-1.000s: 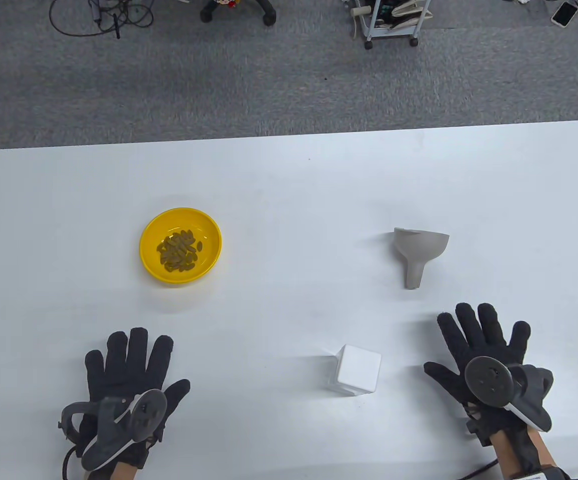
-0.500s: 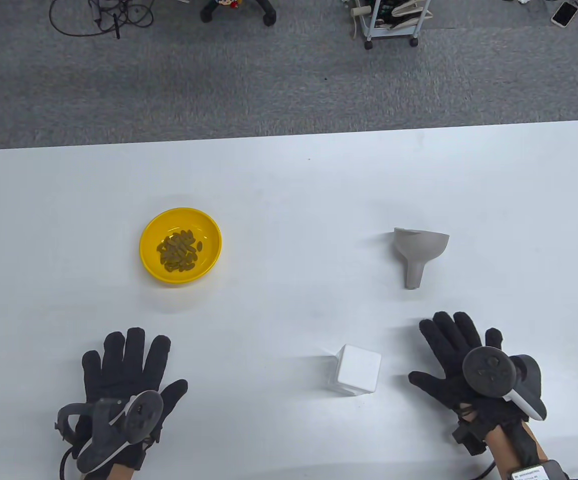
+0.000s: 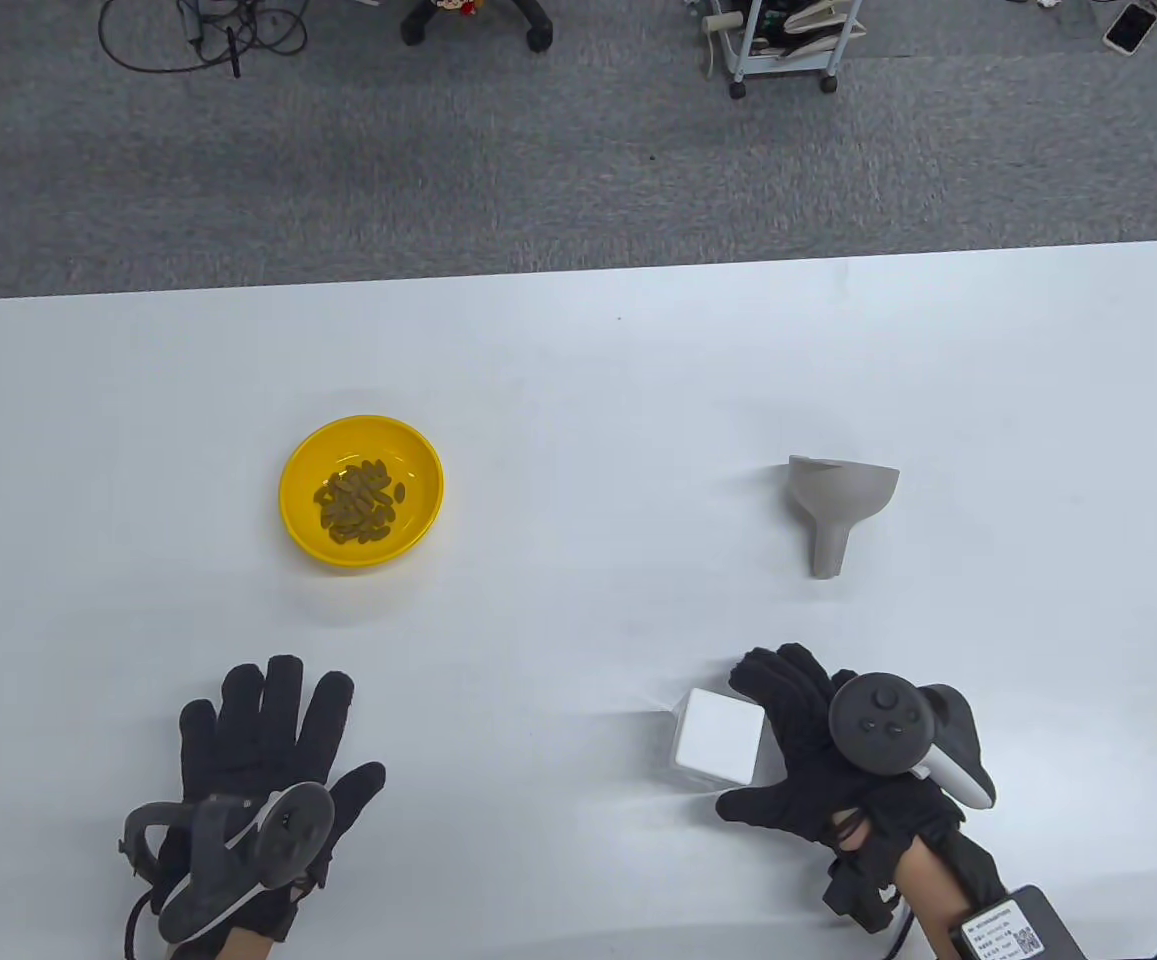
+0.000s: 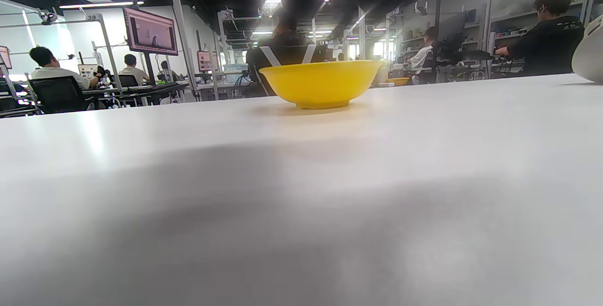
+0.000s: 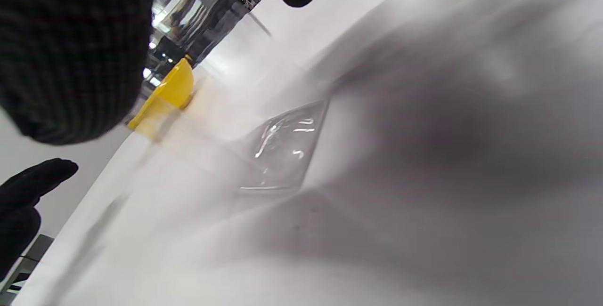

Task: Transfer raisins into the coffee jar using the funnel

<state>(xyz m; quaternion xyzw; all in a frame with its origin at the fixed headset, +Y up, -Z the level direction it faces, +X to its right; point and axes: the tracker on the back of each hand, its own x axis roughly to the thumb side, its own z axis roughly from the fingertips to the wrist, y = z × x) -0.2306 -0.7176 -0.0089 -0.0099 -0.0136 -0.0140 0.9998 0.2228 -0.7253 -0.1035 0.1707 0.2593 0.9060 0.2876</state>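
Overhead only: raisins (image 3: 359,503); both hands empty, left (image 3: 256,770) flat, right (image 3: 828,750) spread beside jar (image 3: 718,740).

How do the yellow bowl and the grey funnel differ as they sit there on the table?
The yellow bowl stands upright on its base; the grey funnel lies tipped on its side, spout toward the hands. The bowl holds raisins; the funnel shows nothing in it. The bowl is bright yellow and round, the funnel dull grey and tapering. It sits on the left half, the funnel on the right. Neither is touched by a hand.
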